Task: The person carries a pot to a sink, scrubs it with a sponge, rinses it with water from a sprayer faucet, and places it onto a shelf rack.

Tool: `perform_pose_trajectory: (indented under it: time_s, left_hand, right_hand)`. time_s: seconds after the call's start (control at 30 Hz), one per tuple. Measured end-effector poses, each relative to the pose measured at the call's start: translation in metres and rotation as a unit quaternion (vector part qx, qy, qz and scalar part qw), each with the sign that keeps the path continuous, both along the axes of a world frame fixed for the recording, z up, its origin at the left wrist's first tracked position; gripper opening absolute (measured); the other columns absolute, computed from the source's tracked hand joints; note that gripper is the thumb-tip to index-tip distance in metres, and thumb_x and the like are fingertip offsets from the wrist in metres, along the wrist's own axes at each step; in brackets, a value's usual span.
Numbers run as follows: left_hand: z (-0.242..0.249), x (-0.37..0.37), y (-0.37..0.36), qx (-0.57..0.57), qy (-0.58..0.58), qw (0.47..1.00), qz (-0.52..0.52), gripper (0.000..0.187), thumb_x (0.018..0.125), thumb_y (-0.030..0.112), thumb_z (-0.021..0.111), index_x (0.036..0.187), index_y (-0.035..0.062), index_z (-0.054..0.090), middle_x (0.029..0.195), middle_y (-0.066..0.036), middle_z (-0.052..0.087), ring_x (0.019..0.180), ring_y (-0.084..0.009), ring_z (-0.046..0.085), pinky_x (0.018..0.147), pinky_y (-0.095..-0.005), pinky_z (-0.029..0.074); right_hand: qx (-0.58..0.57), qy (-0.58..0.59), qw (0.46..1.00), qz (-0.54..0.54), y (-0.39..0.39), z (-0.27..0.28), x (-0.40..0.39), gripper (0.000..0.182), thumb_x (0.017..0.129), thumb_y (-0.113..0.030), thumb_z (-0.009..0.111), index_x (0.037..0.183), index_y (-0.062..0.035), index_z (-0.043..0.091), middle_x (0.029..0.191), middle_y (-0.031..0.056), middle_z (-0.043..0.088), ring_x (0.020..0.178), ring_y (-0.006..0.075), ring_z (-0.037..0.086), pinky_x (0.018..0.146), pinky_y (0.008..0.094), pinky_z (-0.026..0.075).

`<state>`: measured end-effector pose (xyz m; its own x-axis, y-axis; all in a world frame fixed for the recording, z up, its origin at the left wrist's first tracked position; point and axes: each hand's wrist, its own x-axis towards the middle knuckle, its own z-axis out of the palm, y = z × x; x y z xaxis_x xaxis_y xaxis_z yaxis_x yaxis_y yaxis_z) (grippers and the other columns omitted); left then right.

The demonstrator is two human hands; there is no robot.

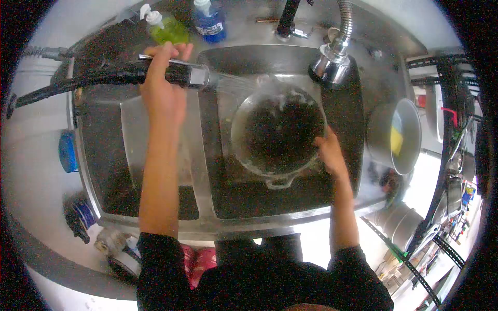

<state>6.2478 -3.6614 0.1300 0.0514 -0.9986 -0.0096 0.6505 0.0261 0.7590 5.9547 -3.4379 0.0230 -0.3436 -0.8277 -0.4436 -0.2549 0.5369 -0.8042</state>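
My left hand [165, 78] is closed around a black-and-chrome spray nozzle [198, 77] above the divider between two sink basins. Water fans out from its head to the right, into a large round pot [239, 147]. The pot sits in the right sink basin [228, 199], its dark inside facing up, with some whitish water or foam near the far rim. One loop handle [280, 182] points toward me. On the pot's right side, my right hand [331, 151] grips the rim, thumb over the edge; its other fingers are partly hidden.
Left of the divider is another basin with a pale board-like sheet [155, 140]. Green [170, 32] and blue [209, 23] pump bottles stand behind. A chrome faucet head [332, 65] hangs at the back right. A big pot [381, 132] with something yellow inside lies tilted on the right.
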Motion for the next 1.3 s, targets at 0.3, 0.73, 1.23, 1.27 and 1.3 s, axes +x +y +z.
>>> perform_pose_trajectory:
  time_s: [0.3, 0.73, 1.23, 1.27, 1.3]
  left_hand:
    - [0.035, -0.020, 0.022, 0.024, 0.141, 0.986, -0.084, 0.024, 0.084, 0.001, 0.057, 0.069, 0.0084, 0.039, 0.080, -0.009, 0.051, 0.093, -0.0283, 0.055, 0.104, -0.0584, 0.033]
    - [0.001, 0.030, 0.029, 0.036, -0.053, 0.997, -0.031, 0.009, 0.087, 0.005, 0.056, 0.081, 0.0065, 0.049, 0.085, -0.007, 0.054, 0.096, -0.0245, 0.056, 0.103, -0.0571, 0.036]
    - [0.033, 0.018, 0.065, 0.035, 0.019, 0.990, -0.138, 0.024, 0.089, 0.009, 0.050, 0.071, 0.0108, 0.036, 0.085, -0.007, 0.048, 0.101, -0.0259, 0.049, 0.103, -0.0623, 0.030]
    - [0.033, 0.019, 0.067, 0.050, 0.023, 0.989, -0.134, 0.023, 0.089, 0.009, 0.051, 0.071, 0.0106, 0.036, 0.085, -0.007, 0.048, 0.101, -0.0262, 0.049, 0.103, -0.0626, 0.030]
    - [0.033, 0.020, 0.068, 0.053, 0.009, 0.991, -0.122, 0.023, 0.089, 0.009, 0.051, 0.071, 0.0106, 0.036, 0.085, -0.007, 0.048, 0.101, -0.0261, 0.049, 0.103, -0.0625, 0.030]
  right_hand:
    - [-0.133, 0.004, 0.987, -0.092, -0.002, 0.007, 0.001, 0.055, 0.074, -0.001, 0.047, 0.129, 0.0013, 0.043, 0.109, 0.0086, 0.057, 0.097, 0.0176, 0.051, 0.086, 0.0288, 0.040]
    - [-0.165, 0.105, 0.965, -0.173, -0.001, 0.034, 0.030, 0.063, 0.073, 0.005, 0.046, 0.136, -0.0004, 0.035, 0.130, 0.0180, 0.047, 0.122, 0.0277, 0.044, 0.104, 0.0350, 0.031]
    - [-0.227, 0.099, 0.943, -0.222, 0.009, 0.000, 0.045, 0.058, 0.076, 0.004, 0.050, 0.133, 0.0027, 0.039, 0.127, 0.0192, 0.050, 0.118, 0.0292, 0.047, 0.102, 0.0365, 0.033]
    - [-0.232, 0.089, 0.942, -0.227, 0.006, 0.002, 0.045, 0.058, 0.076, 0.004, 0.050, 0.133, 0.0025, 0.039, 0.126, 0.0188, 0.050, 0.117, 0.0289, 0.048, 0.101, 0.0362, 0.034]
    - [-0.236, 0.080, 0.940, -0.231, 0.005, 0.004, 0.045, 0.057, 0.076, 0.004, 0.051, 0.132, 0.0024, 0.040, 0.125, 0.0184, 0.051, 0.115, 0.0286, 0.049, 0.101, 0.0359, 0.034]
